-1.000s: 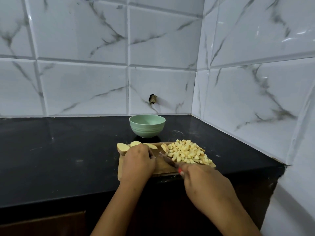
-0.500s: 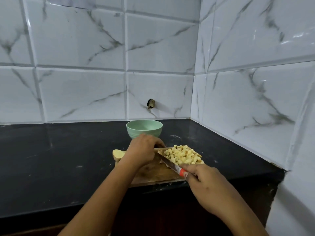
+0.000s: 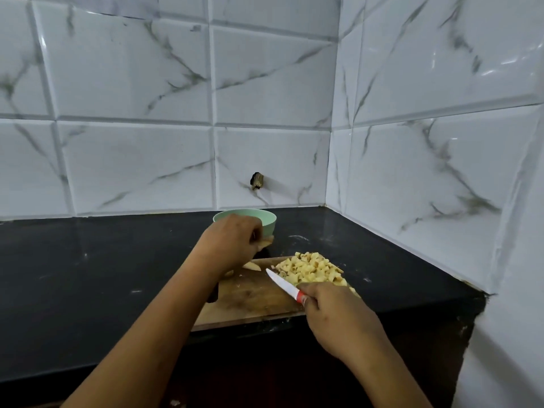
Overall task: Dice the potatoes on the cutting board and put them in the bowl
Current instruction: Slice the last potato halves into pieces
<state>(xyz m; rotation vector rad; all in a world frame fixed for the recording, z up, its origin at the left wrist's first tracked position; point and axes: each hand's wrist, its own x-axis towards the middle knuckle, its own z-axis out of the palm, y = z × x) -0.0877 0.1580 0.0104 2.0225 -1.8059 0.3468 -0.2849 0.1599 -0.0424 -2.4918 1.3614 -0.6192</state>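
Left of the cutting board the black counter runs bare to the back wall. On the right the side wall stands close, and the diced potato pile fills the board's far right corner. The left hand, gripping a potato piece, blocks the approach to the bowl; the right hand holds the knife slanting across the board's middle

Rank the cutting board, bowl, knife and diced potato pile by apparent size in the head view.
1. cutting board
2. diced potato pile and bowl: too close to rank; the bowl sits farther back, partly behind the left hand
3. knife, its handle inside the right hand
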